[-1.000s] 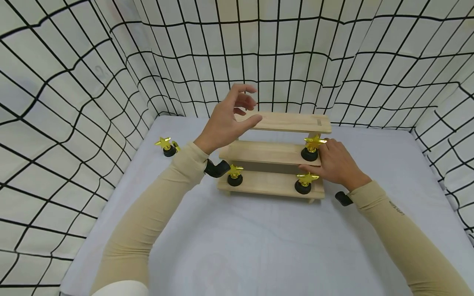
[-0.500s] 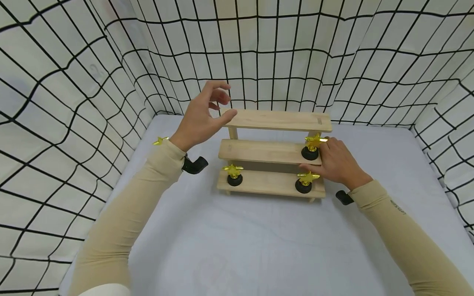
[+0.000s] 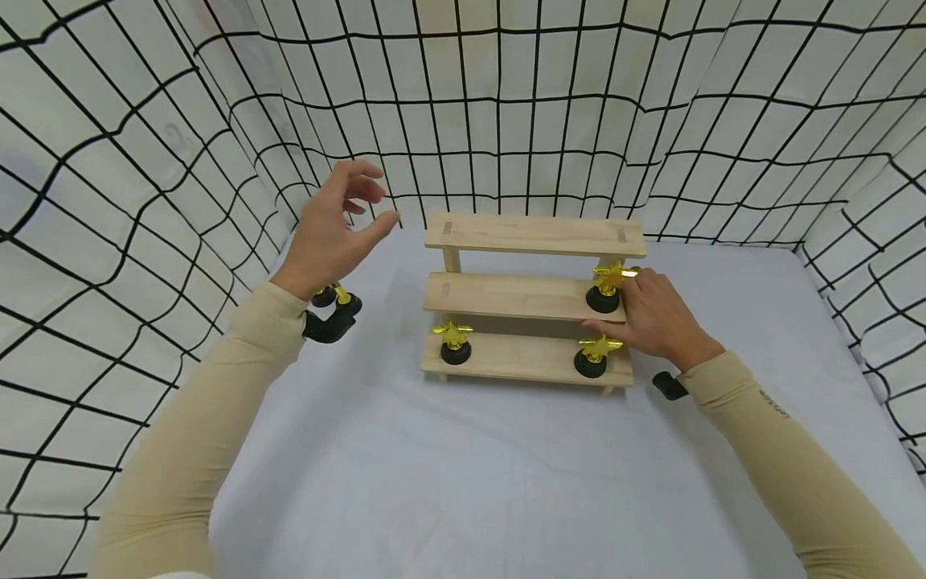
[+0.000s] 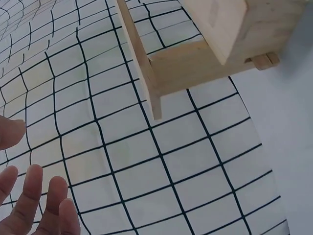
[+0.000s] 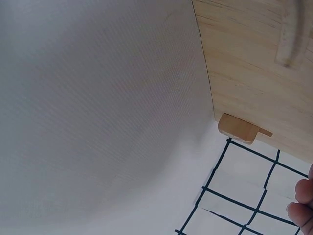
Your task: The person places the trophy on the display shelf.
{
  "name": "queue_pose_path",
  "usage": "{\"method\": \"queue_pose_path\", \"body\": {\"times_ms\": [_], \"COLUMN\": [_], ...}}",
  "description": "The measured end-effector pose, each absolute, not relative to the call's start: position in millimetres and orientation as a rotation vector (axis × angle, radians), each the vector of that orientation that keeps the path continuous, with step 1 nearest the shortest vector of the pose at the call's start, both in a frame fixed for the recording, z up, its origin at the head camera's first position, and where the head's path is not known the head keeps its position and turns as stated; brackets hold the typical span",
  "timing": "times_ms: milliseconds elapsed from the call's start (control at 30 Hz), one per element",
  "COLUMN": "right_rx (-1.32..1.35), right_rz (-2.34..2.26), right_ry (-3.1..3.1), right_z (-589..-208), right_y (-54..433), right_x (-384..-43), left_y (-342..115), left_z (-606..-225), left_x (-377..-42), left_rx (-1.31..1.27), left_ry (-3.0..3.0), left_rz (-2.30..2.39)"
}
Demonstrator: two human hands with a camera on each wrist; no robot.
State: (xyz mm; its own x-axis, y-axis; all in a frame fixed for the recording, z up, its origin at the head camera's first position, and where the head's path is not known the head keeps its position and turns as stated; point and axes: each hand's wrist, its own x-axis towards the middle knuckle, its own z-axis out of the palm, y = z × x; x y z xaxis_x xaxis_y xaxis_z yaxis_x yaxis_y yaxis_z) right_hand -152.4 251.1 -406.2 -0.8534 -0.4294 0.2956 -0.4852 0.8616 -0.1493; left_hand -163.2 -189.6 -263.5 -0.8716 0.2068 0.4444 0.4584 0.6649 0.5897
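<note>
A three-tier wooden display stand point(image 3: 499, 293) stands on the white table. Its right end is held by my right hand point(image 3: 654, 314), thumb at the front and fingers behind; in the right wrist view only some fingertips point(image 5: 304, 203) show, beside the stand's side panel. A gold star trophy point(image 3: 604, 291) on a black base sits at the right of the middle tier. On the bottom tier, one star trophy point(image 3: 454, 346) is at the left and another trophy point(image 3: 593, 358) at the right. My left hand point(image 3: 333, 229), fingers loosely bent and holding nothing, is raised left of the stand.
Two more trophies point(image 3: 346, 301) are on the table's left side, partly hidden by my left wrist and its camera mount point(image 3: 329, 326). Black netting point(image 3: 535, 121) over white walls encloses the back and sides. The white tablecloth point(image 3: 463, 466) stretches in front of the stand.
My left hand has moved left, away from the top tier and over the table's left side, still holding nothing. My right hand stays on the stand's right end, and the trophies keep their places.
</note>
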Motion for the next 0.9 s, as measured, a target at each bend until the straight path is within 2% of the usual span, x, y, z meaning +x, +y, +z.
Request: {"method": "queue_pose_path", "body": {"times_ms": [900], "right_rx": [0.675], "right_rz": [0.319], "right_ry": [-2.814], "right_z": [-409], "right_y": [252], "right_x": [-151], "left_y": [-277], "left_z": [-304], "left_x": [-158], "left_rx": [-0.267], "left_ry": [-2.536], "left_rz": [-0.972]}}
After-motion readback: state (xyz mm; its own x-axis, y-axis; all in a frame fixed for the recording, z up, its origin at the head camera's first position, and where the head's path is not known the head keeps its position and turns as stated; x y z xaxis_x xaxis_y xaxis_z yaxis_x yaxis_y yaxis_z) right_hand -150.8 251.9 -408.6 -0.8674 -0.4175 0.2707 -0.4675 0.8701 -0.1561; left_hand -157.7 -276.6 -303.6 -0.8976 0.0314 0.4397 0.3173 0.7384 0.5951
